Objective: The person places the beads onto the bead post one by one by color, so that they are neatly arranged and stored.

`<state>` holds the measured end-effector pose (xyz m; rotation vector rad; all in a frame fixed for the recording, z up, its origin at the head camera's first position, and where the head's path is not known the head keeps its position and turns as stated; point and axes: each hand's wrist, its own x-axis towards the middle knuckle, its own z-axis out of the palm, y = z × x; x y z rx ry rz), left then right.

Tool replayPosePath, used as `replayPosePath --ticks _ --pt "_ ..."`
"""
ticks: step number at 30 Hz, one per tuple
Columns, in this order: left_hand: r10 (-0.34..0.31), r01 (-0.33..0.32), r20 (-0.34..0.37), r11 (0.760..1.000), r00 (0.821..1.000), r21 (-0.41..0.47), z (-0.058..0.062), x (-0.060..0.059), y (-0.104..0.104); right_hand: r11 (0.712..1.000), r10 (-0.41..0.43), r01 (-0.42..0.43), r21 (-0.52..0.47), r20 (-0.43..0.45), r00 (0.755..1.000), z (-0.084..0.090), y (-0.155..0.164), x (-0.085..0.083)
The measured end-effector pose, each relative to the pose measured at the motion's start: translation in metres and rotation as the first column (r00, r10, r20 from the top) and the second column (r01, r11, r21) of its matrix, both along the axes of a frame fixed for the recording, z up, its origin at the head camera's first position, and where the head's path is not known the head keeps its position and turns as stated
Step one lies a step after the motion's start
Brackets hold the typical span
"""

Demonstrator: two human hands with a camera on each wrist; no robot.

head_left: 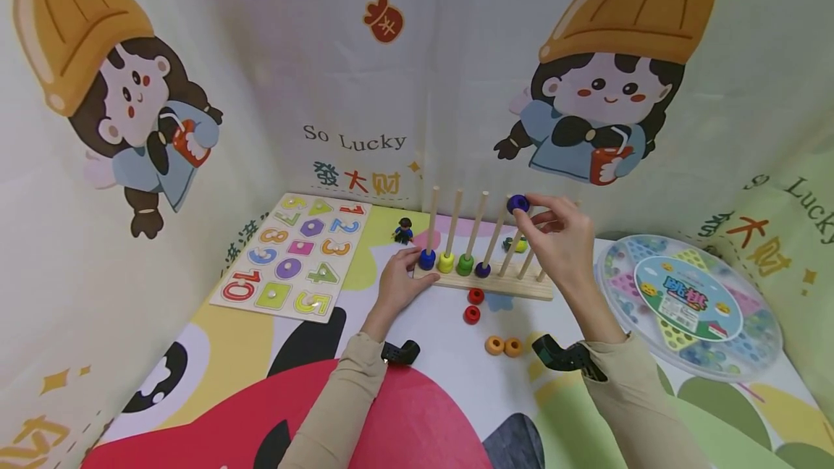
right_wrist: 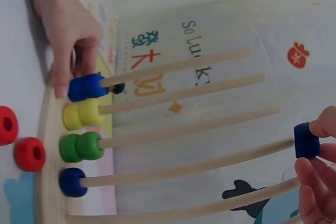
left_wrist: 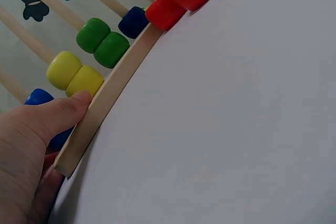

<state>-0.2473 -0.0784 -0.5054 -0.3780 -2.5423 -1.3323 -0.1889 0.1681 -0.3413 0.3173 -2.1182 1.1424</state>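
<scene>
A wooden rack (head_left: pixel 502 285) with several upright rods stands at the table's middle. Blue beads (head_left: pixel 426 259), yellow beads (head_left: pixel 446 262), green beads (head_left: pixel 465 264) and one dark blue bead (head_left: pixel 483 270) sit at the feet of its left rods. My left hand (head_left: pixel 399 282) grips the rack's left end, thumb on the base's front edge (left_wrist: pixel 79 100). My right hand (head_left: pixel 554 237) pinches a dark blue bead (head_left: pixel 517 203) at the top of the fourth rod; the right wrist view shows this bead (right_wrist: pixel 306 140) at the rod's tip. Two red beads (head_left: pixel 473 305) and two orange beads (head_left: pixel 503 346) lie loose in front.
A number puzzle board (head_left: pixel 296 255) lies at the left. A round marble game box (head_left: pixel 691 306) sits at the right. A small toy figure (head_left: pixel 404 231) stands behind the rack. Printed cloth walls enclose the table on three sides.
</scene>
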Motion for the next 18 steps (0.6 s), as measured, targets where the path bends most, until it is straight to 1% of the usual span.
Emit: replayPosePath --ticks 4,7,18 --pt "0.002 -0.002 -0.01 1.0 1.0 -0.014 -0.001 0.0 0.0 0.999 -0.026 0.026 0.024 -0.007 1.0 0.006 -0.003 -0.006" --pt "0.007 -0.008 -0.011 1.0 1.0 -0.021 -0.001 -0.001 0.0 0.999 -0.03 0.031 0.042 -0.01 0.999 0.009 -0.004 -0.01" --pt "0.008 -0.008 -0.004 1.0 1.0 -0.006 0.001 0.001 0.001 0.995 -0.04 0.036 0.093 0.032 0.999 0.013 -0.007 -0.015"
